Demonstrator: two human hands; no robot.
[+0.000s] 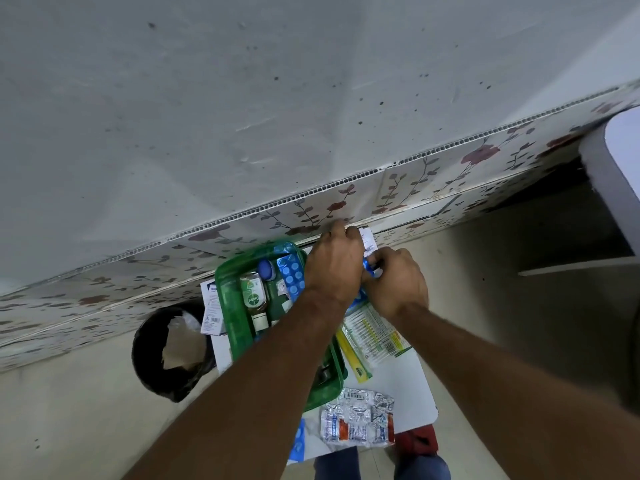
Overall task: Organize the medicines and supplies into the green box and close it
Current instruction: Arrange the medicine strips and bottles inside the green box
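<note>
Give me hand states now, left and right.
Left hand: closed, pinching a white paper strip.
Right hand: closed on a small blue item, partly hidden; cannot tell what it is.

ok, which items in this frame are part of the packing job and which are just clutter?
Job items:
- open green plastic box
- brown antiseptic bottle lying in the box
- blue blister strip in the box
- crumpled silver foil tablet strips on the table
- clear packet of cotton swabs
- small blue item in both hands

Lying about:
- black-lined waste bin
- floral-printed panel
</note>
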